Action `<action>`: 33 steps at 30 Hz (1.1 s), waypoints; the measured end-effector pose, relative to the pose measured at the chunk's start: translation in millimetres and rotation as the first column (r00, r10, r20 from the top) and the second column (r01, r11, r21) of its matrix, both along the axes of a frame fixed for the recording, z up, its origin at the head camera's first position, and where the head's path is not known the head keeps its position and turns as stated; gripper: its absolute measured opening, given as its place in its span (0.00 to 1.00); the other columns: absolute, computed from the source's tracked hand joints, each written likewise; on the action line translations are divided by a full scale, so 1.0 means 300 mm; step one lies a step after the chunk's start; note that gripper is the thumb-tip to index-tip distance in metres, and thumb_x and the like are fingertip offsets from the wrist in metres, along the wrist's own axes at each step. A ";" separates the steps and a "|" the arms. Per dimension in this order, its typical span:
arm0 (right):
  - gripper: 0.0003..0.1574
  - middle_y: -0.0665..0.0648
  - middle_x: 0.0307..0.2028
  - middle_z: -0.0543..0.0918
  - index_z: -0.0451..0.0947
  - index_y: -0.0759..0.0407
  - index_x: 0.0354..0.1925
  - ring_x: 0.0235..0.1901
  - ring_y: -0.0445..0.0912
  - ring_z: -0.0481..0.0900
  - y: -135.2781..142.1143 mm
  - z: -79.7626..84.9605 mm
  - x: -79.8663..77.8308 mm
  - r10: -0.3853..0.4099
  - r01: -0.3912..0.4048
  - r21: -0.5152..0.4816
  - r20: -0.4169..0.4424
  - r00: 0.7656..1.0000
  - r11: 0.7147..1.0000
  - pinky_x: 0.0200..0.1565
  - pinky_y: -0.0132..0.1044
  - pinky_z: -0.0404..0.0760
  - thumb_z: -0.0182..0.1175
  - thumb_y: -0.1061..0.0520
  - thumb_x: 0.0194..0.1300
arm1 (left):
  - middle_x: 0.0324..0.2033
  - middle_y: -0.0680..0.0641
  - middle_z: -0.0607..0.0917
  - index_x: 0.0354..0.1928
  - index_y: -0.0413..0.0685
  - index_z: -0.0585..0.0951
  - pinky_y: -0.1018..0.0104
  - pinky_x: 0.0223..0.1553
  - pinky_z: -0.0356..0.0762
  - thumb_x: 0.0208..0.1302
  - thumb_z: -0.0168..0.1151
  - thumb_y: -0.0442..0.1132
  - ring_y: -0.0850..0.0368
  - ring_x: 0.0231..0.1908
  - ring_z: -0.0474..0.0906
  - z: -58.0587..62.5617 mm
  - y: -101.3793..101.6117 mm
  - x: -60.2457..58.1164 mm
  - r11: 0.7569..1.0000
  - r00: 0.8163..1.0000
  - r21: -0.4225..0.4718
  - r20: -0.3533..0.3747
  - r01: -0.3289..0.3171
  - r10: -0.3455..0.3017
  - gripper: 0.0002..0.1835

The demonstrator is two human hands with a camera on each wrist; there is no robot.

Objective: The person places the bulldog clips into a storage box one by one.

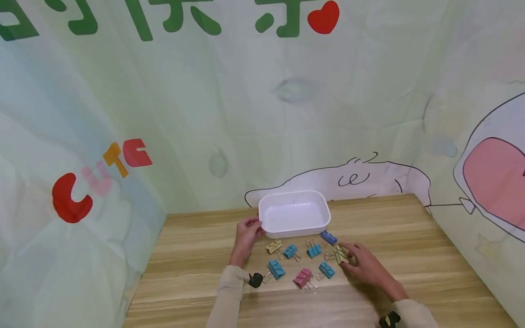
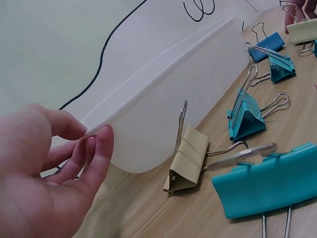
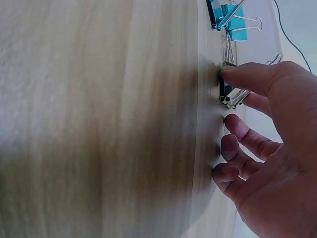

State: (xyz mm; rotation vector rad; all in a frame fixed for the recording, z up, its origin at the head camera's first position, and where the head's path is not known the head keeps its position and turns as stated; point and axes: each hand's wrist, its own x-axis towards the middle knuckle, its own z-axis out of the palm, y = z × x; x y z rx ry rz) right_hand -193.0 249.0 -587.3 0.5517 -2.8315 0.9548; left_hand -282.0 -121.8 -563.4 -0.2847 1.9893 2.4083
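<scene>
My left hand (image 1: 247, 238) pinches the rim of a white plastic tray (image 1: 295, 231) at its near left corner, thumb and fingers on the edge in the left wrist view. On the right, my right hand (image 1: 362, 264) holds a pale yellow binder clip (image 1: 340, 255) between thumb and index finger, down at the tabletop; its other fingers curve loosely in the right wrist view. Another yellow binder clip (image 2: 187, 161) lies just beside the tray, near the left hand. A dark blue binder clip (image 1: 328, 237) lies by the tray's near right corner.
Several teal binder clips (image 1: 276, 269) and a pink one (image 1: 303, 278) are spread over the wooden table (image 1: 184, 273) in front of the tray. A printed cloth backdrop (image 1: 197, 114) rises behind the table's far edge.
</scene>
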 end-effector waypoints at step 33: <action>0.28 0.54 0.36 0.81 0.78 0.65 0.53 0.33 0.50 0.78 0.039 0.181 -0.106 0.069 -0.069 0.013 0.000 0.998 0.998 0.30 0.34 0.76 0.77 0.63 0.55 | 0.46 0.29 0.80 0.58 0.20 0.74 0.70 0.38 0.88 0.72 0.57 0.24 0.52 0.35 0.82 0.000 0.001 -0.006 1.000 1.000 -0.008 0.004 -0.004 0.004 0.17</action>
